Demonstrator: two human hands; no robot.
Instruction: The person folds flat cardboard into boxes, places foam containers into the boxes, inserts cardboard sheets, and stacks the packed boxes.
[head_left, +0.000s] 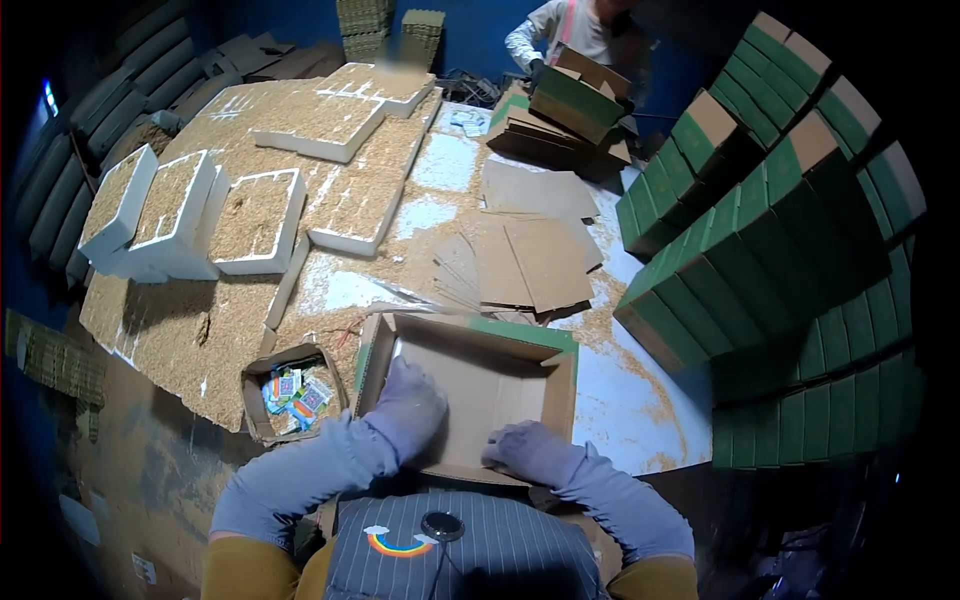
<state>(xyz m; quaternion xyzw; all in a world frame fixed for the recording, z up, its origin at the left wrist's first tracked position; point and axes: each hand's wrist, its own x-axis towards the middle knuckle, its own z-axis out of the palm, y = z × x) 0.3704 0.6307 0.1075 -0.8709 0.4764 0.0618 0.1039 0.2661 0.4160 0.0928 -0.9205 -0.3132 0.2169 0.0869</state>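
An open-topped cardboard box (470, 375), brown inside with green on its outer walls, stands at the table's near edge in front of me. My left hand (408, 402), in a greyish glove, reaches over the box's left near corner; its bent fingers are closed against the left wall. Also gloved, my right hand (525, 450) is closed over the near wall, with fingertips curled inside. The undersides of both hands are hidden. Beside the box on the left sits a small open carton (252, 400) holding several printed packets (300, 392).
Flat cardboard sheets (535, 262) lie beyond the box. White foam trays of tan grains (258, 225) fill the table's left side. Tall stacks of green boxes (740, 260) stand at right. Across the table, another person (580, 40) handles a green box (575, 108).
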